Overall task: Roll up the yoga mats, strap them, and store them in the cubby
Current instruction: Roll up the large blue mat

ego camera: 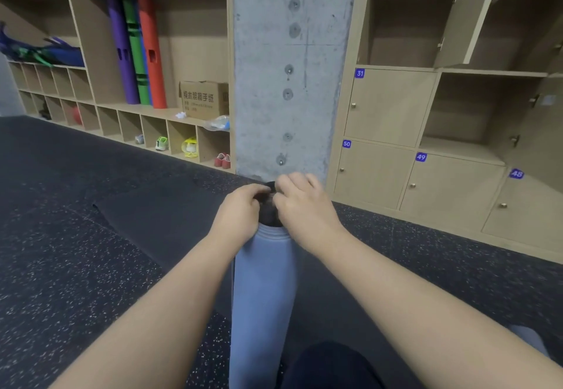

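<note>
Two hands meet at the frame's center: my left hand (240, 206) pinches the black strap (268, 209) from the left, my right hand (300, 203) pinches it from the right, fingers curled. Below them the rolled blue mat (263, 291) runs lengthwise from my lap toward the concrete pillar (292, 68), the strap at its far end, equally near both hands.

dark speckled rubber floor (61, 266), bare concrete pillar (292, 68) between open wooden shelving (195, 38) and numbered lockers (393, 105)
</note>
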`<act>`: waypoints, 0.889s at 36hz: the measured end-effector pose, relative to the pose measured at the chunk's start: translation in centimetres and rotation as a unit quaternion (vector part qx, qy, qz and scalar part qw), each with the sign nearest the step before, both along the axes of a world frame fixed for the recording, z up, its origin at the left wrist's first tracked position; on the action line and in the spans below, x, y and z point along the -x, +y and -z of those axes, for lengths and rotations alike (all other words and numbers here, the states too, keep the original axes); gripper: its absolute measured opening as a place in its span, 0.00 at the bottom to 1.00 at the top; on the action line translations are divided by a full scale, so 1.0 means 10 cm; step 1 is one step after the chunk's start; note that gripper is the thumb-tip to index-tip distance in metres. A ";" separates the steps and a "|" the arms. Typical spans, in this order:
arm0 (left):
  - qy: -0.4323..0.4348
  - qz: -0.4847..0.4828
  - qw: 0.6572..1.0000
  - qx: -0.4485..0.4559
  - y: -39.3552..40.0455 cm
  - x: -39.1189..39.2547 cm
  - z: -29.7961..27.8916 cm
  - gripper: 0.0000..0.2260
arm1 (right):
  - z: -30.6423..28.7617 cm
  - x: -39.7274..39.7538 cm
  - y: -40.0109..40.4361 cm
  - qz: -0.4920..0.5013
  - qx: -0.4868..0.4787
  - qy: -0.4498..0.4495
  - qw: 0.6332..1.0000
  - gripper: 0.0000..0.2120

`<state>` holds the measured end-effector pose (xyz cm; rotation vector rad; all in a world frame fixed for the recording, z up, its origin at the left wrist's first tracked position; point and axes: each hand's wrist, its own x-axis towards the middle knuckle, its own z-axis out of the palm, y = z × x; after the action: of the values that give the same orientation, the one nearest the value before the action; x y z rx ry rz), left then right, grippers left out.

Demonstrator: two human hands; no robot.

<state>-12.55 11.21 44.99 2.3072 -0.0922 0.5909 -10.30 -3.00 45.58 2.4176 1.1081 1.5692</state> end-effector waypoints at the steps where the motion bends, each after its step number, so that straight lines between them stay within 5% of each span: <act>1: 0.004 0.004 1.000 -0.015 -0.02 -0.02 -0.01 0.21 | -0.02 -0.01 -0.03 -0.030 0.021 0.013 0.999 0.07; 4: 0.005 0.022 0.999 -0.030 -0.09 -0.04 -0.02 0.16 | -0.18 0.08 -0.12 -0.061 0.097 0.130 0.985 0.03; 8: 0.014 0.027 0.999 -0.014 -0.11 -0.06 -0.04 0.17 | -0.35 0.21 -0.27 0.031 0.164 0.331 0.929 0.08; 13: 0.019 0.020 0.999 -0.026 -0.08 -0.09 -0.04 0.20 | -0.42 0.26 -0.46 0.012 0.109 0.318 0.942 0.08; 16: 0.023 0.013 0.999 -0.038 -0.11 -0.10 -0.04 0.20 | -0.48 0.30 -0.47 0.089 0.121 0.335 0.930 0.19; 22: 0.030 0.016 0.998 -0.047 -0.23 -0.06 -0.08 0.22 | -0.51 0.22 -0.50 0.223 0.105 0.305 0.920 0.19; 26: 0.042 0.025 0.997 -0.054 -0.23 -0.06 -0.09 0.23 | -0.51 0.18 -0.57 0.252 0.064 0.353 0.899 0.09; 32: 0.057 0.018 0.996 -0.061 -0.14 -0.07 -0.10 0.23 | -0.48 0.11 -0.71 0.239 0.053 0.451 0.858 0.24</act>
<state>-11.81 9.83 46.04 2.4479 -0.1177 0.4462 -11.44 -10.08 50.41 3.0477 0.4955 0.1773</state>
